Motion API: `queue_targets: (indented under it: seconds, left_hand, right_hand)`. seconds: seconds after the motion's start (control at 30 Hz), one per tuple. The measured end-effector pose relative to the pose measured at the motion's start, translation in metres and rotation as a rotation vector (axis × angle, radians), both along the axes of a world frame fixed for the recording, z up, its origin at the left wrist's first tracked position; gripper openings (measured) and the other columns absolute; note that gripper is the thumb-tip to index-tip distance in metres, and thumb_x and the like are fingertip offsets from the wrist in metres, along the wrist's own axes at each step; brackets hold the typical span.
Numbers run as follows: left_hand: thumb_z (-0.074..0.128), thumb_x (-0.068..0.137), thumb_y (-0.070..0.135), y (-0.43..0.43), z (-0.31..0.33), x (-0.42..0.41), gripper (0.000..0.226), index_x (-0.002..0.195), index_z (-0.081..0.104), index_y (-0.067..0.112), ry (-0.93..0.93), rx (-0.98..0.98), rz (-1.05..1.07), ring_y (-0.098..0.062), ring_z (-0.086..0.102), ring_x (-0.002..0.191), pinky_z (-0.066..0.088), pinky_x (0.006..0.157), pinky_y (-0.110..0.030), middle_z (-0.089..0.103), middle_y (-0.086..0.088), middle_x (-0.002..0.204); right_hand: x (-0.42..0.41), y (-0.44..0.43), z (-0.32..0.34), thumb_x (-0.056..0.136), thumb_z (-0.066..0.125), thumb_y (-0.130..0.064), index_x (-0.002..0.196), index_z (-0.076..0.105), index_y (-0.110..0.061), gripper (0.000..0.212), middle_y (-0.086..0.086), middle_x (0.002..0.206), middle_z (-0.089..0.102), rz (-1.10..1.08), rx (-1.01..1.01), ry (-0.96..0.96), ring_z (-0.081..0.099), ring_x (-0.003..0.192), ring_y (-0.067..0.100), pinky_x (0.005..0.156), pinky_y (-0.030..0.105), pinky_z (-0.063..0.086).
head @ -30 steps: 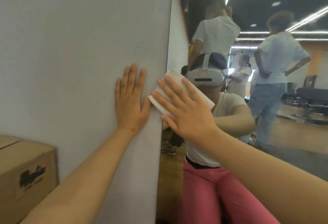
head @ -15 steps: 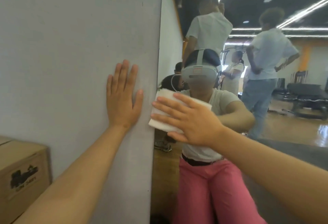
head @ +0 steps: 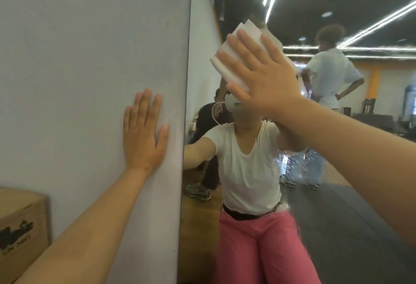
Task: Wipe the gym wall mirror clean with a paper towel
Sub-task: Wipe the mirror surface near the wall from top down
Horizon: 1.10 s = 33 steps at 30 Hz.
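Two hands are up in our head view. Our right hand, fingers spread flat, presses the folded paper towel against the mirror at one o'clock. Our left hand lies open-palmed on the grey wall (holding nothing), with a cardboard box at eight o'clock.

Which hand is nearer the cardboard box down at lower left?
Left. The left hand lies flat on the wall above the cardboard box; the right hand presses the paper towel against the mirror.
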<state>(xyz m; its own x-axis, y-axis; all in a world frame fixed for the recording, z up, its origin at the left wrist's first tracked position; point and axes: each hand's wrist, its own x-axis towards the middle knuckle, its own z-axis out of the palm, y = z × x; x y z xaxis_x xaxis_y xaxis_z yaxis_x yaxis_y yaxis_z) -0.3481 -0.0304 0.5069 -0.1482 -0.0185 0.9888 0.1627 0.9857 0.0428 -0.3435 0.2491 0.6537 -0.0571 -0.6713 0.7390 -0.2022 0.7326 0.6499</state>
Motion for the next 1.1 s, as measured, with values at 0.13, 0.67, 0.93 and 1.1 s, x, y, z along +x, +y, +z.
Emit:
queue_targets:
  seconds: [0.13, 0.67, 0.93, 1.1]
  left_hand:
    - [0.031, 0.098, 0.031, 0.001, 0.0, 0.0, 0.063, 0.158, 0.022, 0.011, 0.002, -0.007, 0.011, -0.025, 0.009, 0.153, 0.007, 0.124, -0.046, 0.015, -0.012, 0.165]
    - [0.025, 0.101, 0.027, 0.076, 0.017, 0.001, 0.061, 0.158, 0.013, 0.009, 0.037, 0.097, -0.162, -0.017, 0.005, 0.154, 0.001, 0.125, -0.037, 0.011, -0.006, 0.167]
    - [0.023, 0.101, 0.027, 0.078, 0.017, 0.0, 0.062, 0.158, 0.011, 0.008, 0.051, 0.1, -0.134, -0.016, 0.005, 0.154, 0.002, 0.125, -0.037, 0.01, -0.005, 0.167]
    - [0.022, 0.1, 0.028, 0.079, 0.016, 0.002, 0.063, 0.158, 0.011, 0.008, 0.038, 0.11, -0.133, -0.017, 0.005, 0.154, 0.002, 0.125, -0.038, 0.009, -0.006, 0.167]
  right_hand:
    - [-0.002, 0.004, -0.034, 0.103, 0.018, -0.049, 0.159, 0.024, -0.021, 0.062, 0.011, 0.165, 0.018, 0.011, 0.011, -0.012, 0.014, 0.153, 0.03, 0.123, 0.05, 0.006]
    - [-0.008, 0.045, -0.135, 0.104, 0.03, -0.047, 0.158, 0.026, -0.023, 0.059, 0.006, 0.166, 0.018, 0.038, 0.398, -0.095, 0.01, 0.154, 0.025, 0.124, 0.05, 0.008]
    - [-0.005, 0.081, -0.034, 0.104, 0.028, -0.05, 0.158, 0.027, -0.022, 0.06, 0.008, 0.165, 0.022, -0.007, 0.301, 0.041, 0.018, 0.152, 0.027, 0.123, 0.049, 0.016]
    - [-0.004, 0.1, 0.017, 0.104, 0.034, -0.051, 0.158, 0.027, -0.023, 0.061, 0.007, 0.164, 0.024, -0.037, 0.121, 0.087, 0.021, 0.152, 0.026, 0.123, 0.047, 0.012]
